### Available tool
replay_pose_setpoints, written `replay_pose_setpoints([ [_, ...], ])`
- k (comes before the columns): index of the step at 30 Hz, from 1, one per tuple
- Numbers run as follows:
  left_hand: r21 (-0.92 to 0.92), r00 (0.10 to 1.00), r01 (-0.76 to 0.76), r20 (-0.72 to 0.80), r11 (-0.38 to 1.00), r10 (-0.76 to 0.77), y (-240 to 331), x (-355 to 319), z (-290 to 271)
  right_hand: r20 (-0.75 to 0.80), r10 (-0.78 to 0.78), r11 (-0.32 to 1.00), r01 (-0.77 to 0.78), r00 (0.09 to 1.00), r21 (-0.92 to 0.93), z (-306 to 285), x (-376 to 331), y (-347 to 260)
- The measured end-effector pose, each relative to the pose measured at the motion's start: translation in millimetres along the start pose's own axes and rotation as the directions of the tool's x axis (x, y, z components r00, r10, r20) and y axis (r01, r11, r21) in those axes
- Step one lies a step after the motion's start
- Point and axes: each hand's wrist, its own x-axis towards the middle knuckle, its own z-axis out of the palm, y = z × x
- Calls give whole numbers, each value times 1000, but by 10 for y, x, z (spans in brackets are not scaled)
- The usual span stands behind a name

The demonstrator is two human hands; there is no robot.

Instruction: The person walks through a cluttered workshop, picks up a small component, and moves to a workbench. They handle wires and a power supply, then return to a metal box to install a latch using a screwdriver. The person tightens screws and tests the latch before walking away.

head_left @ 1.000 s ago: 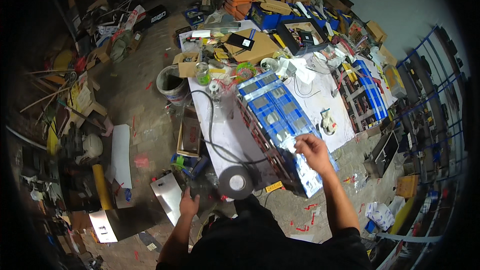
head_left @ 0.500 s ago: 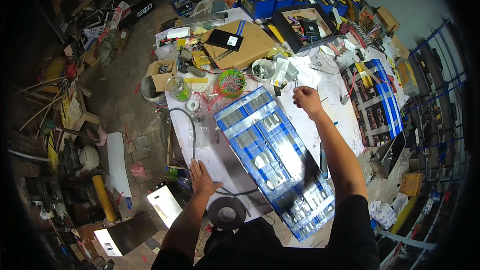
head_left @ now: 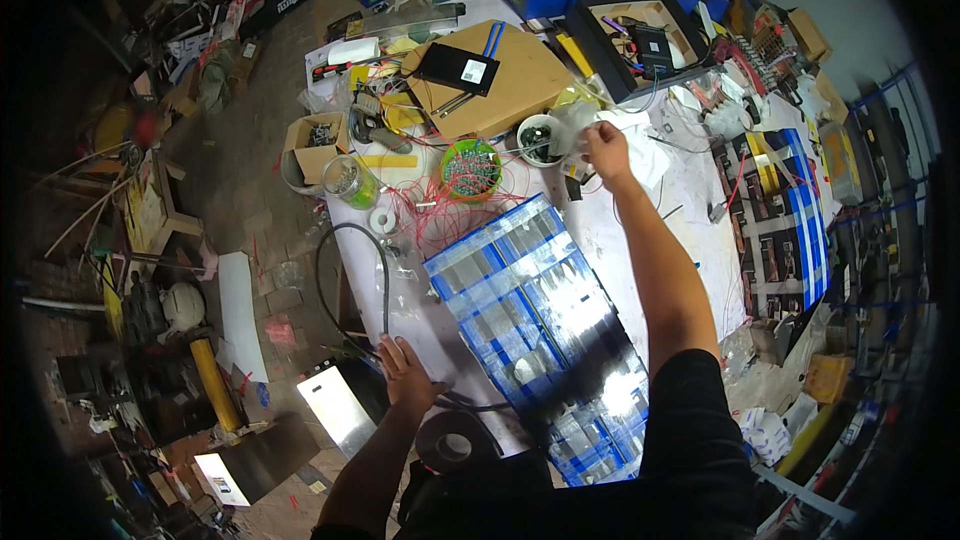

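Note:
My left hand (head_left: 406,374) lies with its fingers spread at the table's left edge, against a black cable (head_left: 386,285) that loops over the edge. Just below it is a roll of black tape (head_left: 453,441). My right hand (head_left: 606,153) is pinched at a translucent greyish plastic piece (head_left: 573,126), partly blurred, beside a small white bucket (head_left: 524,152) with dark things inside. Between my arms a long battery pack (head_left: 530,290), wrapped in blue and clear tape, lies slantwise, with my right arm's shadow across its near part.
A green bowl (head_left: 471,170) of small parts stands among red wires, near a clear jar (head_left: 350,183) and a small cardboard box (head_left: 318,136). A flat cardboard box (head_left: 500,80) carries a black device. At right lies another taped pack (head_left: 785,220).
My right hand has moved slightly farther away, toward the bucket, and the plastic piece is now at its fingers. The bucket's dark contents show now. My left hand stays in place.

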Motion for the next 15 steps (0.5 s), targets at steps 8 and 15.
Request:
replay_pose_setpoints([
  [8, -4, 999, 4, 35, 1000, -4, 53, 17, -88, -21, 85, 995, -84, 996, 61, -638, -164, 77],
  [15, 10, 998, 17, 66, 1000, -18, 59, 38, -112, -55, 211, 960, -196, 976, 202, -681, -254, 247],
])
